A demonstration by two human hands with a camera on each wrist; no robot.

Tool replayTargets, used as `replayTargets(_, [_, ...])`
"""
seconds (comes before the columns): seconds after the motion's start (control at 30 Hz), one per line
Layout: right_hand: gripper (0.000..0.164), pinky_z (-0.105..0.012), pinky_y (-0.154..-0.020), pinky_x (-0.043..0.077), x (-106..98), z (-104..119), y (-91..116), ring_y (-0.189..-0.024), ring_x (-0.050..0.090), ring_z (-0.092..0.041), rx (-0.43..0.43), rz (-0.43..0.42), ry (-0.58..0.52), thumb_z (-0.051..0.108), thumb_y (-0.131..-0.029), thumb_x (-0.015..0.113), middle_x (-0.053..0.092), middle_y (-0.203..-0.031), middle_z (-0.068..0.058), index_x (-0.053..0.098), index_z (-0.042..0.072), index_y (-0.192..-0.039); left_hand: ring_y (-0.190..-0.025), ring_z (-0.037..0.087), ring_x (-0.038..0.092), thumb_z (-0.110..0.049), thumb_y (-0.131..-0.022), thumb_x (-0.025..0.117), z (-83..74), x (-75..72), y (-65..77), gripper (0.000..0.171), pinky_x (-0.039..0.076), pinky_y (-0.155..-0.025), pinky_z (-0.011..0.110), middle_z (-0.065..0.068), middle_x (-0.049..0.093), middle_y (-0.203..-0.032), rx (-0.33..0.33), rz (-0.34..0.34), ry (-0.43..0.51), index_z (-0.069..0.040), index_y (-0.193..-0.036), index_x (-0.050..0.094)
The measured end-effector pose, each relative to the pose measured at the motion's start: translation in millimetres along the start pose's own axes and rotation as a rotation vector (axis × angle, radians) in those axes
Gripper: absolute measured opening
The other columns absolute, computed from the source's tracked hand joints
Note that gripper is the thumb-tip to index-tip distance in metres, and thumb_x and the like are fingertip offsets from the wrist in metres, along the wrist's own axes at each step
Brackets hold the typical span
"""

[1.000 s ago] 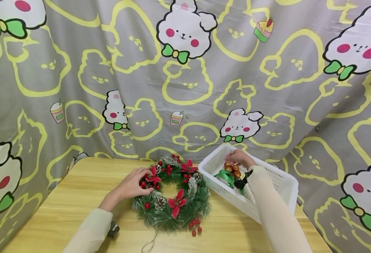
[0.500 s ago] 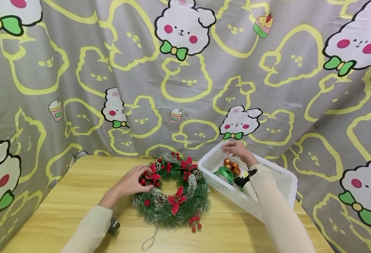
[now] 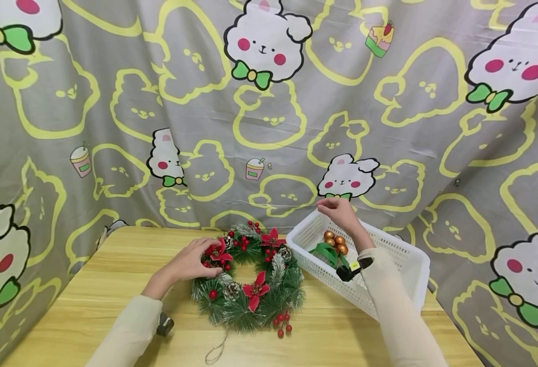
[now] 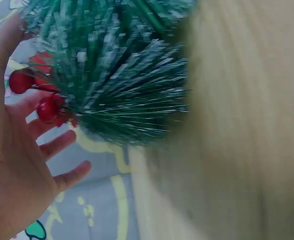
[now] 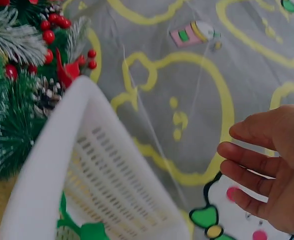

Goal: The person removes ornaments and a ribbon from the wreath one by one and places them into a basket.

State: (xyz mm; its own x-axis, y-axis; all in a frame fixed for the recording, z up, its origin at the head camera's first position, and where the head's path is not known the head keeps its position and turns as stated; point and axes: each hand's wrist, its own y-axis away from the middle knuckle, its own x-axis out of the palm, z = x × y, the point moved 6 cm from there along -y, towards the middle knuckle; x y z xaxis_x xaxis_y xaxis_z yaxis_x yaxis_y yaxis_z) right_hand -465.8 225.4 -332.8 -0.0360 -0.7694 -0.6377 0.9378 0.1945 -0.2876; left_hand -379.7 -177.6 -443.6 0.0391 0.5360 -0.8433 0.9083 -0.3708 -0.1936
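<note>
A green Christmas wreath point(image 3: 269, 306) lies on the table with red poinsettias, berries and pinecones on it. My left hand point(image 3: 188, 262) rests at its left side, fingertips by a red poinsettia point(image 3: 218, 251). In the left wrist view, the fingers of this hand point(image 4: 17, 165) are spread and fairly straight beside red berries point(image 4: 48, 109) and frosted needles. Above the far rim of a white plastic basket point(image 3: 326, 283) hovers my right hand point(image 3: 342, 214). Nothing shows between its loosely bent fingers in the right wrist view.
Inside the basket lie shiny copper-coloured balls point(image 3: 335, 240) and a green ribbon point(image 3: 326, 252). A sprig of red berries point(image 3: 281, 323) sits at the wreath's front right edge, and a twine loop point(image 3: 216, 351) extends in front. A patterned curtain point(image 3: 205, 102) hangs behind the table.
My right hand has risen out of the basket, away from the copper balls, to above its far rim. The left hand has stayed at the wreath.
</note>
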Motion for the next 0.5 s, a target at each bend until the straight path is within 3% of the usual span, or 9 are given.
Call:
replayTargets(0.17, [0.027, -0.038, -0.084, 0.053, 3, 27, 7, -0.105, 0.067, -0.031, -0.088, -0.092, 0.040, 0.020, -0.102, 0.063, 0.074, -0.114, -0.017, 0.072, 0.004, -0.122, -0.143, 0.043, 0.041, -0.057, -0.086, 0.074, -16.3, -11.4, -10.0, 0.082, 0.040, -0.106, 0.071, 0.013, 0.045, -0.157, 0.012, 0.009, -0.011, -0.018, -0.153, 0.046])
replayTargets(0.3, [0.032, -0.043, -0.088, 0.053, 13, 50, 13, -0.108, 0.066, -0.031, -0.153, -0.137, 0.030, 0.022, -0.102, 0.063, 0.073, -0.116, -0.016, 0.068, 0.007, -0.130, -0.150, 0.043, 0.031, -0.055, -0.089, 0.072, -34.7, -25.6, -22.1, 0.085, 0.032, -0.111, 0.074, 0.012, 0.038, -0.163, 0.033, -0.036, -0.026, -0.023, -0.159, 0.037])
replayTargets(0.5, [0.051, -0.057, -0.110, 0.044, 39, 69, 21, -0.136, 0.053, -0.034, -0.208, -0.120, 0.083, 0.034, -0.103, 0.060, 0.058, -0.147, -0.013, 0.052, 0.018, -0.151, -0.157, 0.038, 0.019, -0.061, -0.090, 0.066, -59.6, -38.9, -41.9, 0.094, 0.021, -0.118, 0.071, 0.007, 0.025, -0.170, 0.036, -0.127, -0.122, -0.026, -0.164, 0.022])
